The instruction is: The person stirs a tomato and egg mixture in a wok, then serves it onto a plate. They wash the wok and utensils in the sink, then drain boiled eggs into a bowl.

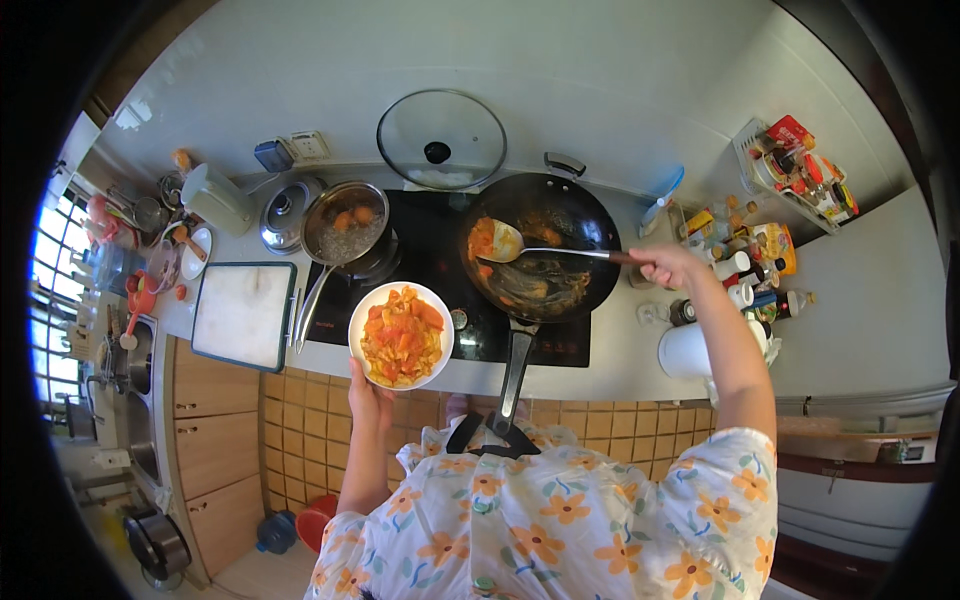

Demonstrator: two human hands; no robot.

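Observation:
My left hand [369,401] grips the lower left rim of a white plate [448,352], which is held over the front edge of the counter. Heaped on it is cooked tomato and scrambled egg [403,337]. My right hand [666,267] holds a metal cooking spatula [564,253] by its dark wooden handle. The spatula's blade rests at the left side of a black wok [555,292], against a small clump of tomato and egg [481,238]. Sauce and food bits smear the wok's inside.
A saucepan [379,225] of bubbling water with round brown items, apparently eggs, stands left on the black cooktop [427,247]. A glass lid [442,135] leans on the wall. A cutting board [244,315] lies left. Bottles [750,270] crowd the right, near a white canister [684,352].

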